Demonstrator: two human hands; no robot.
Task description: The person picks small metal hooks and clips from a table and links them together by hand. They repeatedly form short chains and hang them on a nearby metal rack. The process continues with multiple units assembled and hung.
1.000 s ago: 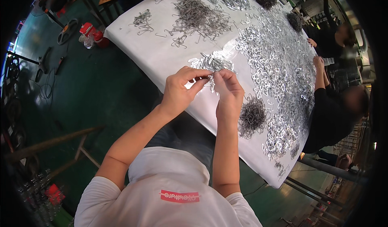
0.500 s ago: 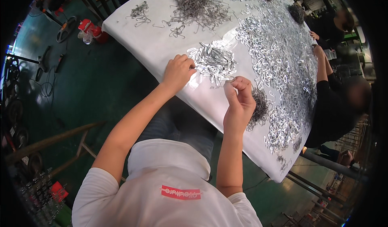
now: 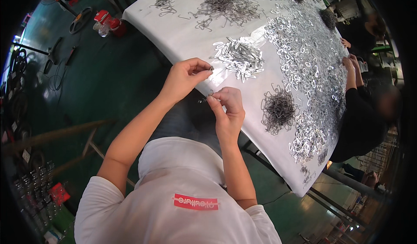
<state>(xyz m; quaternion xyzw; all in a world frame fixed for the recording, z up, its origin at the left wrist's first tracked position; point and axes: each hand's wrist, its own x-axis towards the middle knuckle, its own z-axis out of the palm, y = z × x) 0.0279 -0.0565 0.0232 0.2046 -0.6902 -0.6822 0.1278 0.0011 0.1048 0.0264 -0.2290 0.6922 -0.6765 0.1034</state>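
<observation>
My left hand (image 3: pixel 184 80) is closed in a pinch at the near edge of the table, a small dark piece at its fingertips, too small to make out. Just to its right and lower, my right hand (image 3: pixel 230 113) pinches a thin wire hook (image 3: pixel 211 93) between thumb and forefinger. Beyond both hands lies a pile of shiny, narrow metal clips (image 3: pixel 243 59) on the white-covered table (image 3: pixel 173 31). To the right of my right hand is a dark tangled heap of wire hooks (image 3: pixel 279 109).
Another heap of wire hooks (image 3: pixel 223 3) lies at the far side. Shiny bent metal pieces (image 3: pixel 312 70) spread over the table's right side, where co-workers in dark clothes (image 3: pixel 365 118) reach in. Red containers (image 3: pixel 115 26) stand on the floor at left.
My right hand has moved left and nearer to me, away from the clip pile, carrying the wire hook toward my left hand. The left hand has drawn back slightly from the pile.
</observation>
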